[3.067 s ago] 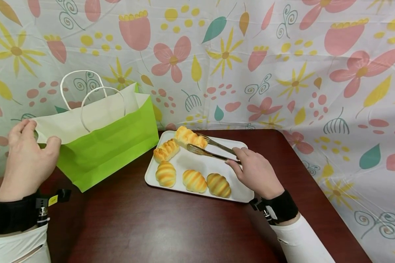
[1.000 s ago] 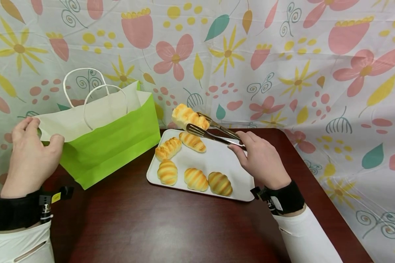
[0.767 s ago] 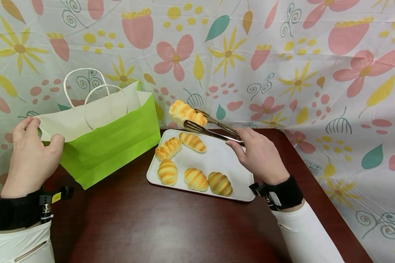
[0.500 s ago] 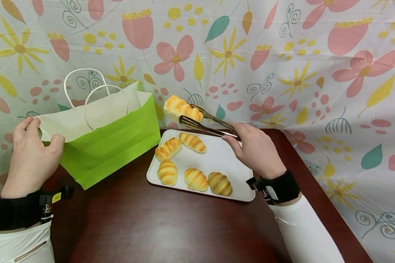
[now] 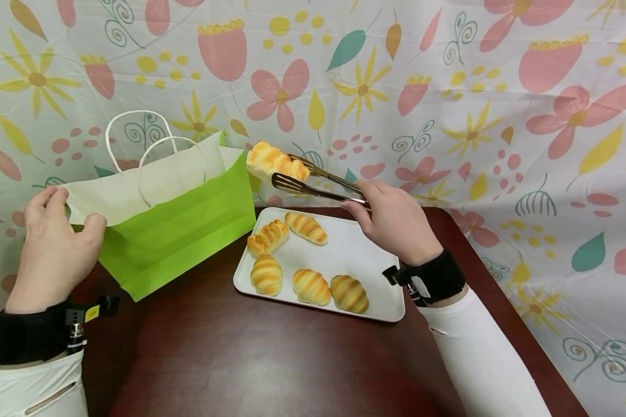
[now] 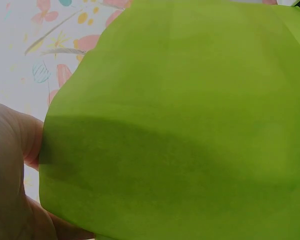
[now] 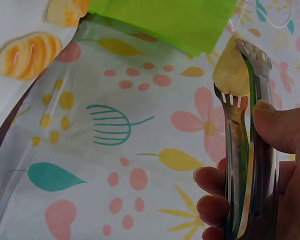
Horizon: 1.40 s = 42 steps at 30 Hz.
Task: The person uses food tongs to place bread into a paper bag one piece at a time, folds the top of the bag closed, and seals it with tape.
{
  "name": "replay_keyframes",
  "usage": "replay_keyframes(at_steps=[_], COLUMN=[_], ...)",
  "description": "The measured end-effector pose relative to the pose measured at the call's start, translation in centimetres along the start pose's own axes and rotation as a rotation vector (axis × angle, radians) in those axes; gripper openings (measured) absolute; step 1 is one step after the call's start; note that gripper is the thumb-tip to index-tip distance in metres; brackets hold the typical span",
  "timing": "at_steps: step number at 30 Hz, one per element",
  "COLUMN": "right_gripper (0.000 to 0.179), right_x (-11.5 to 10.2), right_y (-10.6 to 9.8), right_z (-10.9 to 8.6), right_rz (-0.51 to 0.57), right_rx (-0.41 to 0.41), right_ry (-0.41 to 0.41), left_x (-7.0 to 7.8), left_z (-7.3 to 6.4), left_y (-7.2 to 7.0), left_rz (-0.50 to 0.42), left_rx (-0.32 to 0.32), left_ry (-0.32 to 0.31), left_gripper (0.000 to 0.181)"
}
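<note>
My right hand (image 5: 396, 223) grips metal tongs (image 5: 320, 182), thumb on one arm and fingers round the other in the right wrist view. Between the tong ends is a golden, lumpy-topped bread loaf (image 5: 276, 162), raised above the tray's back left corner, near the bag's right end. My left hand (image 5: 57, 249) holds the left end of a bright green paper bag (image 5: 182, 226) at its open mouth, the thumb by the front corner and the fingers by the back one. The bag's green side (image 6: 180, 110) fills most of the left wrist view. The bag's inside bottom is hidden.
On the dark wood table (image 5: 271, 359) lies a white tray (image 5: 378, 310) with several breads, among them a striped oblong roll (image 5: 306, 227) and a browner roll (image 5: 349, 293). Two white handles (image 5: 135, 113) stand up from the bag. A flowered cloth (image 5: 448, 116) hangs behind.
The tongs lifted the loaf off the tray and carried it up and left toward the bag, uncovering the oblong roll behind it. My left hand has kept its hold on the bag.
</note>
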State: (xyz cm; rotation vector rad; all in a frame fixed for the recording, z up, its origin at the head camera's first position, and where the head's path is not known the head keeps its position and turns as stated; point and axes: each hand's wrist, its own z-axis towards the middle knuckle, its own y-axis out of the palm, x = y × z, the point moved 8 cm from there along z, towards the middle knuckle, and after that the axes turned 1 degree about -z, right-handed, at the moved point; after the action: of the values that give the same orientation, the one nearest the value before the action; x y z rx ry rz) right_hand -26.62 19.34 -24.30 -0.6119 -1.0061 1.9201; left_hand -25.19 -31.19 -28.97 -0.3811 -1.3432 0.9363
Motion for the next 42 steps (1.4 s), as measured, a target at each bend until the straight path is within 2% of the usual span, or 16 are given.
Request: replay_keyframes(at_steps=[5,13,19,24,33,42], right_gripper=[0.032,0.036,0.046,0.038,0.043,0.036], right_x=[-0.6,-1.6,-2.5,-3.6,-5.3,-6.7], right_y=[-0.3,-0.5,-0.3,-0.1,0.1,0.9], right_z=[1.4,3.9,5.7,7.2,9.9,12.4], right_rz=[-0.022,-0.044,-0.047,-0.076,-0.214,-0.255], right_rx=[-0.005,-0.054,-0.082,-0.079,-0.074,-0.113], right_ry=[-0.038,-0.048,-0.075,-0.128,-0.239,-0.244], left_x=[0.1,0.1,0.1,0.1,0.2,0.3], left_z=[0.0,0.0,0.1,0.1,0.0,-0.1], left_y=[-0.1,-0.1,0.0,0.0,-0.1,-0.1], left_rz=[-0.008,-0.011,-0.011,-0.012,-0.011,-0.018], left_rx=[0.004,0.009,0.001,-0.007,-0.01,-0.007], left_ry=[0.013,0.027,0.022,0.018,0.012,0.03], left_gripper=[0.082,0.082,0.082,0.082,0.082,0.082])
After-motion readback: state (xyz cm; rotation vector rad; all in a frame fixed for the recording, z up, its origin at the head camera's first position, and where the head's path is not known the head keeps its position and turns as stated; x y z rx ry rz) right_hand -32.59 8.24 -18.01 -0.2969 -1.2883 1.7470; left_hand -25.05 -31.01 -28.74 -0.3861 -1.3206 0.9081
